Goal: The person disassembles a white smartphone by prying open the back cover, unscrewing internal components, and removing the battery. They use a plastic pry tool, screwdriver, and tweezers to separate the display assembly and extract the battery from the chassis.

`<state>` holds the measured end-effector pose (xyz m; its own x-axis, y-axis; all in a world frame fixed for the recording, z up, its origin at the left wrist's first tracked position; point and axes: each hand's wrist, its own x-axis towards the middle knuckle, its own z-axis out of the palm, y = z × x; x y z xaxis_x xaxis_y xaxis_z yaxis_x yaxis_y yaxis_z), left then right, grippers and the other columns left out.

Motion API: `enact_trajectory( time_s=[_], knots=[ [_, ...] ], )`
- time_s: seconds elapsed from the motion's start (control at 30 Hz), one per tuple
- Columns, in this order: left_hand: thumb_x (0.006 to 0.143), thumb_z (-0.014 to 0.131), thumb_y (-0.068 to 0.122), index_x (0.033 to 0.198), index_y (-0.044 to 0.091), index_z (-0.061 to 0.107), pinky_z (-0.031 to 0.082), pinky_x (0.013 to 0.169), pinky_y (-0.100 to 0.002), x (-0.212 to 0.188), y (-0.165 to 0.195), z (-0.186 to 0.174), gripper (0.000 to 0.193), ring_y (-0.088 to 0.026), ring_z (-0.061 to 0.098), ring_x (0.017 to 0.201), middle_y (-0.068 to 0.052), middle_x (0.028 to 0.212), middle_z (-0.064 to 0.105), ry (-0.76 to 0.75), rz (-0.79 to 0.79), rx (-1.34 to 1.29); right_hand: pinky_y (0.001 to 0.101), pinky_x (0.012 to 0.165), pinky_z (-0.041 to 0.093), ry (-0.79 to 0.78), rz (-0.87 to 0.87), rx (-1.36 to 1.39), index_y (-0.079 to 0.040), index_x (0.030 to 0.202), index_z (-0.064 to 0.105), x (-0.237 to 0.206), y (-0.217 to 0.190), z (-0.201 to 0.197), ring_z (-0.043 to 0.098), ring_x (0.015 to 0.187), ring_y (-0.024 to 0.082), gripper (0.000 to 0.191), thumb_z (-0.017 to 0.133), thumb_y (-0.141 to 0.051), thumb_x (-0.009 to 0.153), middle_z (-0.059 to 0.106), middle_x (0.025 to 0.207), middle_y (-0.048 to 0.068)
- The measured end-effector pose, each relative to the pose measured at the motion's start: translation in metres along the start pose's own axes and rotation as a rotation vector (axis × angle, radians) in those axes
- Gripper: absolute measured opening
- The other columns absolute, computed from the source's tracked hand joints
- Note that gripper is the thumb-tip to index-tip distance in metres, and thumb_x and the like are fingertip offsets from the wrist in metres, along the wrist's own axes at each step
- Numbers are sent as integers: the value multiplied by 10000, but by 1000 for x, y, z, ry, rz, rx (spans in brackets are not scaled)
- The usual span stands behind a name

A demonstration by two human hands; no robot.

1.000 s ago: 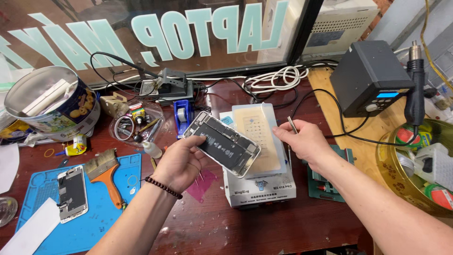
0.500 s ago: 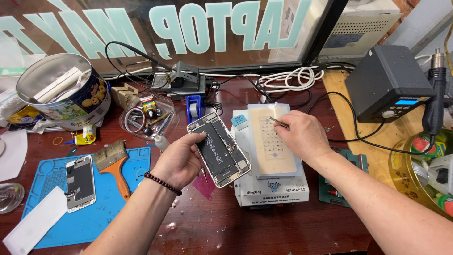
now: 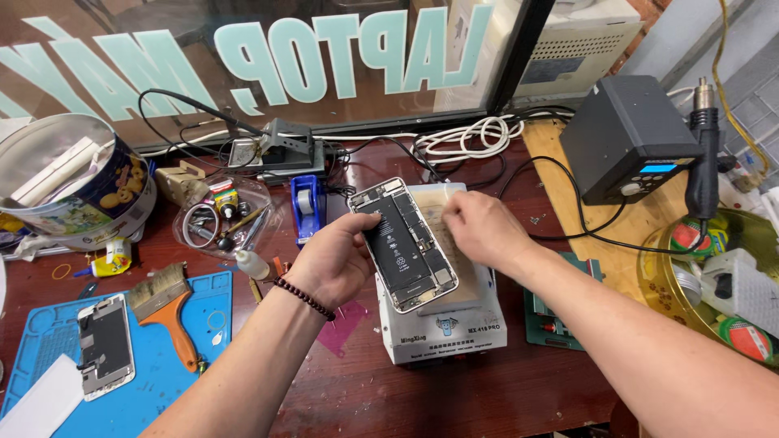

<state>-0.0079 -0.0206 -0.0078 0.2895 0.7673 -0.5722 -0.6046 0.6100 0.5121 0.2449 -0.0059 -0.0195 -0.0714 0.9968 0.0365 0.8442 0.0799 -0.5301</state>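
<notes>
Dark red wood makes up the tabletop point(image 3: 454, 397), crowded with repair gear. The left hand point(image 3: 333, 264) grips an opened phone point(image 3: 403, 243) by its edge, fingers curled round the frame, holding it tilted above a white heating plate unit point(image 3: 442, 328). The phone's back is off, so its black battery and boards face up. The right hand point(image 3: 479, 229) rests at the phone's right edge with fingertips pressed together, as if pinching something small; what it pinches I cannot tell.

As a judgement, the grip is one-handed and on the rim only, so a slip could drop the phone onto the unit or the tabletop. A careless push by the right hand could also scrape the bare boards or nick the battery.

A round tin point(image 3: 69, 191) at far left holds pale flat strips. A clear shallow dish point(image 3: 231, 227) behind the left hand holds wire coils and small tools. A yellow-green tray point(image 3: 730, 300) at right holds tape rolls and a white block. A second phone point(image 3: 105, 347) and a brush point(image 3: 166, 308) lie on a blue mat point(image 3: 162, 381).
</notes>
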Motion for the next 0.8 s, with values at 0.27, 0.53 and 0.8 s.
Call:
enact_trajectory(
  time_s=[0.27, 0.53, 0.8],
  knots=[
    [970, 626, 78, 971, 22, 632, 569, 740, -272, 4, -7, 9, 57, -66, 530, 600, 46, 767, 560, -106, 5, -35, 249, 439, 232, -37, 791, 889, -53, 969, 549, 41, 168, -53, 331, 539, 59, 120, 587, -158, 1012, 530, 781, -3],
    [1017, 578, 35, 1094, -66, 636, 543, 671, -155, -2, -15, 5, 139, -56, 626, 727, -69, 991, 705, -165, -44, -156, 357, 501, 334, -32, 614, 286, -32, 1039, 716, 64, 201, -13, 450, 601, 148, 181, 699, -205, 992, 612, 786, 89],
    [1020, 499, 80, 1219, -34, 604, 582, 960, -374, -17, -11, 24, 252, -212, 710, 1022, -134, 1153, 711, -136, 28, 45, 366, 609, 465, 60, 632, 252, -78, 1084, 776, 57, 214, -12, 553, 665, 142, 238, 754, -267, 941, 745, 942, 61]
  ],
)
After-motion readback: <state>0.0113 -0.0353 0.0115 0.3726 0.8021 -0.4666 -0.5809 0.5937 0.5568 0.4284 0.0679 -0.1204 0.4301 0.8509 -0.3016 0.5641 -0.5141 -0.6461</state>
